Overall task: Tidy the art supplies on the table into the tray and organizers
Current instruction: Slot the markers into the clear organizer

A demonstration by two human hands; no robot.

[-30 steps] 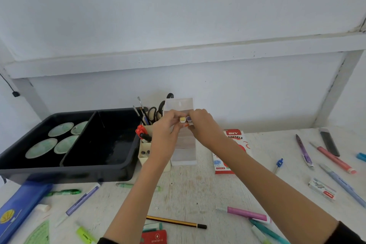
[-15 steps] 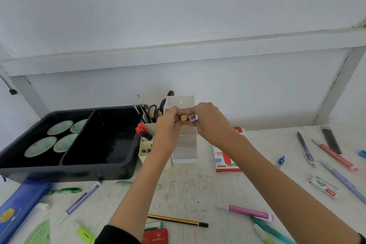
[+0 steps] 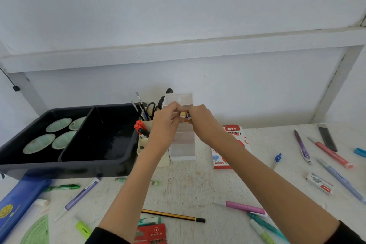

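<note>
Left hand (image 3: 165,126) and right hand (image 3: 203,123) meet in front of the clear drawer organizer (image 3: 183,144).
The left hand pinches a small yellow piece (image 3: 183,114) and the right hand a small purple piece (image 3: 189,115). The two pieces touch, raised above the worktop (image 3: 198,184). The organizer stands just beside the cream pen holder (image 3: 145,145), near the black tray (image 3: 99,156).
</note>
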